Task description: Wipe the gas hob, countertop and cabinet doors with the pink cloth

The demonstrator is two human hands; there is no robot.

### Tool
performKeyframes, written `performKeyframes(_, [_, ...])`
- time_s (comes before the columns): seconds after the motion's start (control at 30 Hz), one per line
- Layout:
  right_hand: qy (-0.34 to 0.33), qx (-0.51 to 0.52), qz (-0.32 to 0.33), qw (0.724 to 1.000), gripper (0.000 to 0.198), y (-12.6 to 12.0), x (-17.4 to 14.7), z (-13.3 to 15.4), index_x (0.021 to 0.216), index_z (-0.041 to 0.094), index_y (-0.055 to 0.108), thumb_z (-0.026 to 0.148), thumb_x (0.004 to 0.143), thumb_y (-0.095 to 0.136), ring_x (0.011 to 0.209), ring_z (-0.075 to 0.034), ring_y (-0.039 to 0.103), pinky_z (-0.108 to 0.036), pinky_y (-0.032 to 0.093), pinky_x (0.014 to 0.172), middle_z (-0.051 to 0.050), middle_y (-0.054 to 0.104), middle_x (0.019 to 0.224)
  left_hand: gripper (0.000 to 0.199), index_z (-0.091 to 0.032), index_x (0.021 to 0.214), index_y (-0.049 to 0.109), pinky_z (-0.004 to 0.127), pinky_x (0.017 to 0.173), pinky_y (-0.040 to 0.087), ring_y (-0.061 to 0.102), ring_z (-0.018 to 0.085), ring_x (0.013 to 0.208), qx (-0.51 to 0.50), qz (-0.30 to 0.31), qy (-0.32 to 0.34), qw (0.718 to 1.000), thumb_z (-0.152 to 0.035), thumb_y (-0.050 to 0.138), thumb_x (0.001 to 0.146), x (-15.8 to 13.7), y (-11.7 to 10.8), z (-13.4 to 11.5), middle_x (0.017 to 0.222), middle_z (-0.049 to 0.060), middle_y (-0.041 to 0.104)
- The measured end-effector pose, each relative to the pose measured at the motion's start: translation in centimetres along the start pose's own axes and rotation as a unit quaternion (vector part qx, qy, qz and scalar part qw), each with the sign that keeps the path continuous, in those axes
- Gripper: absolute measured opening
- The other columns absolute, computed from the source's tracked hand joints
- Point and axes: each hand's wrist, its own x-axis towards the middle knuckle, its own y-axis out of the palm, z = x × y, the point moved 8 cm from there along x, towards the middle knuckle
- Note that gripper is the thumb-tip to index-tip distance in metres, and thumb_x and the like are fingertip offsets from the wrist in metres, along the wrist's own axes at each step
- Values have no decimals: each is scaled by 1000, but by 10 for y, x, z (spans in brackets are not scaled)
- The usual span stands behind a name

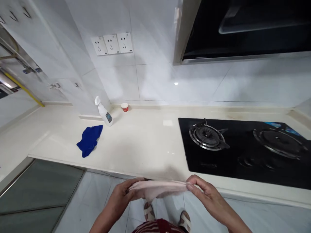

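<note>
A pale pink cloth (160, 187) is stretched between my two hands, just in front of the counter's front edge. My left hand (123, 194) is closed around its left end, thumb below and fingers on top. At the other end, my right hand (200, 189) pinches the cloth's corner between thumb and fingers. A loose fold hangs from the cloth's lower side, a little blurred. On the counter (145, 142) beyond lies a crumpled blue cloth (89, 139), and behind it a white spray bottle (104, 111) stands upright.
A black gas stove (233, 168) with two burners is set into the counter at right, below a dark range hood (243, 32). A small red and white cup (124, 107) stands against the wall. Three sockets (112, 44) are above it. Green-grey cabinet doors (39, 187) are at lower left.
</note>
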Motion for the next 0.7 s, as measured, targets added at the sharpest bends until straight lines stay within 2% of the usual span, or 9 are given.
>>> performKeyframes(0.1, [8, 42, -36, 998, 44, -7, -14, 12, 83, 23, 56, 66, 93, 50, 85, -18, 51, -27, 43, 73, -4, 59, 93, 37, -28, 116, 74, 32, 90, 55, 70, 24, 101, 27, 9, -17, 999, -40, 68, 81, 3, -6, 5, 113, 5, 76])
performKeyframes(0.2, [-2, 145, -63, 987, 43, -6, -26, 18, 78, 24, 51, 64, 93, 49, 79, -19, 48, -29, 44, 71, -4, 53, 82, 39, -26, 110, 75, 33, 95, 51, 67, 24, 106, -42, 25, -38, 998, -50, 72, 80, 6, -13, 10, 111, 5, 76])
performKeyframes(0.3, [-22, 302, -22, 953, 39, 12, -32, 22, 76, 23, 50, 58, 93, 54, 89, -21, 51, -33, 46, 78, -7, 56, 93, 41, -21, 99, 73, 29, 85, 51, 65, 21, 95, -204, 17, -62, 977, -56, 72, 79, 13, -8, 16, 100, 6, 74])
performKeyframes(0.37, [5, 387, 5, 922, 35, 28, -31, 17, 75, 22, 51, 52, 91, 60, 94, -22, 52, -33, 46, 80, -7, 57, 102, 47, -19, 96, 67, 26, 74, 50, 62, 17, 82, -325, -8, -95, 941, -60, 75, 74, 19, 5, 23, 91, 4, 70])
performKeyframes(0.43, [32, 461, 4, 887, 34, 38, -27, 9, 72, 21, 48, 46, 89, 64, 88, -19, 51, -30, 45, 75, -5, 56, 96, 52, -19, 92, 62, 23, 64, 45, 56, 13, 71, -375, -26, -137, 917, -63, 77, 70, 23, 21, 29, 82, 1, 64])
performKeyframes(0.5, [20, 518, -28, 855, 36, 35, -25, 3, 68, 20, 45, 43, 85, 67, 83, -18, 50, -28, 44, 72, -4, 55, 88, 52, -20, 89, 59, 21, 57, 39, 49, 11, 63, -346, -13, -161, 924, -66, 75, 71, 24, 35, 27, 73, -3, 57])
performKeyframes(0.57, [-10, 549, -48, 835, 39, 25, -27, -1, 67, 20, 47, 49, 81, 71, 88, -21, 52, -31, 46, 74, -5, 57, 92, 51, -21, 95, 59, 22, 56, 38, 49, 11, 63, -298, 30, -146, 943, -67, 69, 77, 26, 41, 18, 75, -3, 57])
performKeyframes(0.63, [-23, 561, -41, 826, 43, 18, -30, -3, 72, 21, 53, 59, 76, 73, 93, -23, 54, -34, 48, 78, -6, 60, 98, 50, -23, 106, 58, 23, 61, 41, 54, 13, 72, -279, 84, -108, 951, -65, 66, 81, 27, 42, 6, 86, -1, 61])
performKeyframes(0.7, [-20, 552, -24, 834, 46, 18, -31, -7, 82, 24, 59, 68, 75, 72, 90, -22, 54, -34, 48, 79, -5, 59, 96, 49, -23, 111, 57, 24, 67, 42, 55, 14, 80, -273, 134, -83, 949, -59, 71, 80, 26, 42, 2, 94, 0, 61])
